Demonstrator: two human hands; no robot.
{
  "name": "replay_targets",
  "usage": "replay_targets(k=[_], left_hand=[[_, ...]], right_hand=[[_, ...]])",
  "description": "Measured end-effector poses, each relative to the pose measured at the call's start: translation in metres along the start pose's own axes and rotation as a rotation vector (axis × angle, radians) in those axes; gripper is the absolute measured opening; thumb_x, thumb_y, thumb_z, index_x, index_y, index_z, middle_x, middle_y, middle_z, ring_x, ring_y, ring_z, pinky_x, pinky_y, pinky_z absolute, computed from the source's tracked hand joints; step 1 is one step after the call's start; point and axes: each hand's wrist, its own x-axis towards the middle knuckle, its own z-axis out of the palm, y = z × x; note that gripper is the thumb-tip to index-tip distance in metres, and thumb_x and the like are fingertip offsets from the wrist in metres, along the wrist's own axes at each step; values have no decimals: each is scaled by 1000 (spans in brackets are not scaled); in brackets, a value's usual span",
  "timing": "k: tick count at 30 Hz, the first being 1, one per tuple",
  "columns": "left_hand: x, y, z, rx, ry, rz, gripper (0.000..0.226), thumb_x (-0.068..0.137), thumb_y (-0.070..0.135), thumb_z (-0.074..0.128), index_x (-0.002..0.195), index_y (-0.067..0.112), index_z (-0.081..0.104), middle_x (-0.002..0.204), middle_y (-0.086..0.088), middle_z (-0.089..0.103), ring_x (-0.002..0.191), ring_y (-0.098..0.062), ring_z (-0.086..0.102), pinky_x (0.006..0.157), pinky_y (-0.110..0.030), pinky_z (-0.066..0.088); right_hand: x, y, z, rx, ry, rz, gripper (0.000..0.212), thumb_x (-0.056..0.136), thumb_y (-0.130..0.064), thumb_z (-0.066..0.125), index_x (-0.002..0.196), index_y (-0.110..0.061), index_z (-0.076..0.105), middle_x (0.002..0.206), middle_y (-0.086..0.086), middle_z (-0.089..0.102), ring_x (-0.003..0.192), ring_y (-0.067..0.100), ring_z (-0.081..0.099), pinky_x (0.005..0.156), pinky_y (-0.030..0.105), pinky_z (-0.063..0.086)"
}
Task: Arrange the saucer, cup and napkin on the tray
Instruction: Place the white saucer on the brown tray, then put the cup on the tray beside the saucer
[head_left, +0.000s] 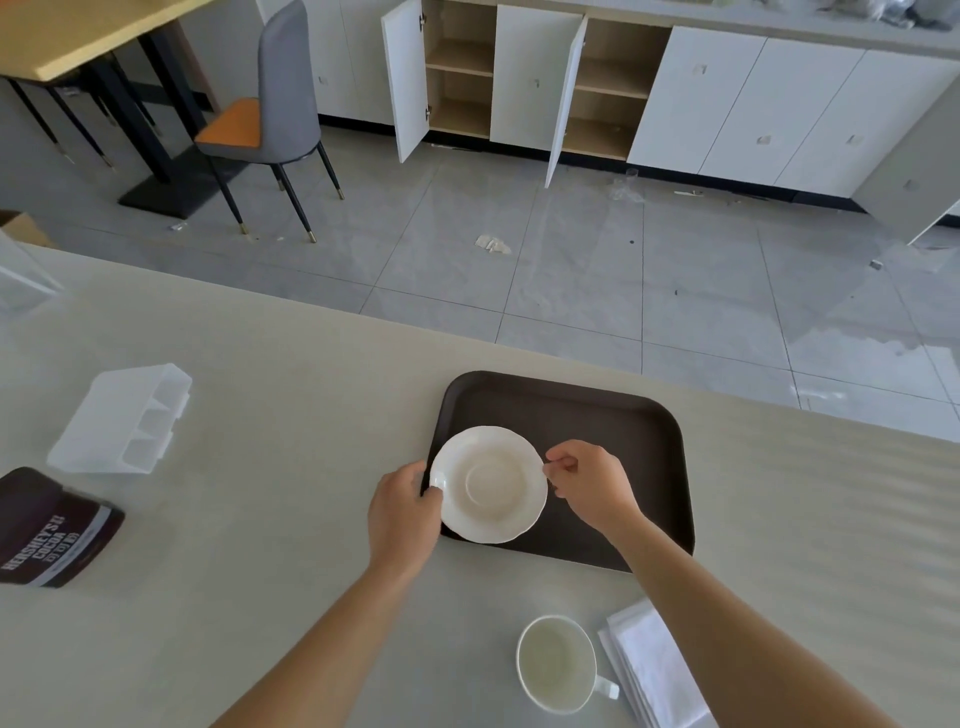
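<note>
A white scalloped saucer (489, 484) lies over the left part of the dark brown tray (613, 415), its near-left rim reaching the tray's edge. My left hand (404, 519) grips the saucer's left rim with the thumb on top. My right hand (589, 486) pinches the saucer's right rim with fingertips. An empty white cup (557, 664) stands on the counter near the front edge, handle pointing right. Beside it on the right lies a folded white napkin (649, 670), partly hidden under my right forearm.
On the pale counter (291, 374), a clear plastic compartment box (122, 418) sits to the left, with a dark Hershey's cocoa pouch (52, 527) nearer me. The counter's far edge runs diagonally behind the tray. Beyond are tiled floor, a chair and open cabinets.
</note>
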Motion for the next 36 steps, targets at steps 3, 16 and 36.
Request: replay_targets(k=[3,16,36], left_hand=[[-7,-23,-9,112,62,21,43,86,13,53,129,16,58,127,-2,57,119,-22,54,99,-35,42],[-27,-112,5,828,34,314,58,90,39,31,139,14,49,150,-21,37,144,-41,27,113,-67,14],[-21,-123,12,734,184,340,56,86,41,37,137,22,51,153,-12,37,147,-30,21,119,-57,10]], right_hand=[[-30,11,-9,18,12,-9,11,94,-21,65,103,-22,72,80,-12,71,67,7,69,68,22,58],[-178,69,-23,-120,-111,44,24,91,-17,64,102,-35,75,98,-27,69,82,-8,62,72,4,43],[-191,69,4,-41,121,-220,13,82,-12,81,95,-14,80,78,-9,58,65,-5,51,64,6,38]])
